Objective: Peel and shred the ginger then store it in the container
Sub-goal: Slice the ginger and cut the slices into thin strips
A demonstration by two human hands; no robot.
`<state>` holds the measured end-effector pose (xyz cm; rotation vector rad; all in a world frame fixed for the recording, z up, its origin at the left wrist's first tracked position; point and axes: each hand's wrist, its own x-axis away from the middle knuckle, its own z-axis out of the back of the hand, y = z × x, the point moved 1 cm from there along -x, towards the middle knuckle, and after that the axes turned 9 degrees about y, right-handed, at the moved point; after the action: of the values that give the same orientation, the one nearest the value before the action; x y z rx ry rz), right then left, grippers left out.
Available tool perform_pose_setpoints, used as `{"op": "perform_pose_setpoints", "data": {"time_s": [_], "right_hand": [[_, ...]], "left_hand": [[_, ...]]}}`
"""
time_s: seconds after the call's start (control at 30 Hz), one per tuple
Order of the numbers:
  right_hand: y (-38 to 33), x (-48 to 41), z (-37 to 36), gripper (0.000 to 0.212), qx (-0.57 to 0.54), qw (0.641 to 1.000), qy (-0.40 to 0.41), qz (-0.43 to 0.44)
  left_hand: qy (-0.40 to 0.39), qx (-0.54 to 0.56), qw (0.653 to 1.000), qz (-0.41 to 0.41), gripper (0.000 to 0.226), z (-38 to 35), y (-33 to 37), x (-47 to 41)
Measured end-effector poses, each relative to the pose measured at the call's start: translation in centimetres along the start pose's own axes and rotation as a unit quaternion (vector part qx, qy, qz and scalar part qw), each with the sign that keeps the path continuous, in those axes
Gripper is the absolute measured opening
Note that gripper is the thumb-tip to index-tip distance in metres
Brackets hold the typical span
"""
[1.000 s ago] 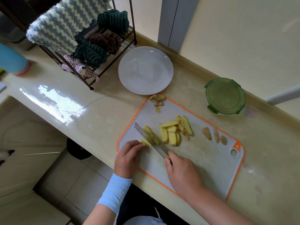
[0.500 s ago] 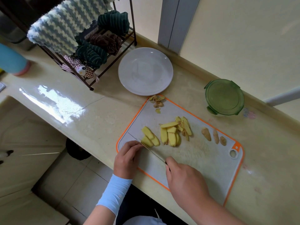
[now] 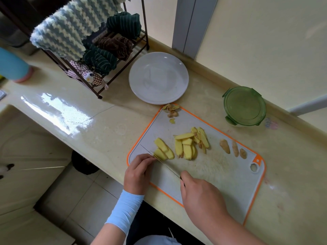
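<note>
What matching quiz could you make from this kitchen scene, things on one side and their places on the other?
Things: 1 white plate; 2 green container; 3 knife; 4 ginger peelings.
Places: A far corner of the cutting board; B right hand, blade on the ginger piece the left hand holds; C counter, far right, by the wall; D counter, between the draped cloths and the board.
Pairs: 1-D, 2-C, 3-B, 4-A.

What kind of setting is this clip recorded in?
Most likely a home kitchen: a glossy counter carries a cutting board with sliced ginger, a white plate, and a rack hung with dishcloths.
</note>
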<state>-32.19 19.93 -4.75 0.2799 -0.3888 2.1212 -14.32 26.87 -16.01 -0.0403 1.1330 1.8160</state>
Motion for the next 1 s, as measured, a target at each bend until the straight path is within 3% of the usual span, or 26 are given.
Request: {"op": "perform_pose_setpoints", "data": {"time_s": [0.13, 0.33, 1.0], "right_hand": [[-0.3, -0.3, -0.3, 0.023, -0.005, 1.0, 0.008, 0.003], [-0.4, 0.2, 0.7, 0.018, -0.043, 0.999, -0.004, -0.007], [-1.1, -1.2, -1.0, 0.022, -0.089, 0.996, -0.023, -0.023]], "left_hand": [[-0.001, 0.002, 1.0, -0.002, 0.017, 0.0, 0.1, 0.0], [-0.004, 0.01, 1.0, 0.002, 0.017, 0.0, 0.1, -0.1], [-0.012, 0.015, 1.0, 0.008, 0.016, -0.2, -0.4, 0.2]]}}
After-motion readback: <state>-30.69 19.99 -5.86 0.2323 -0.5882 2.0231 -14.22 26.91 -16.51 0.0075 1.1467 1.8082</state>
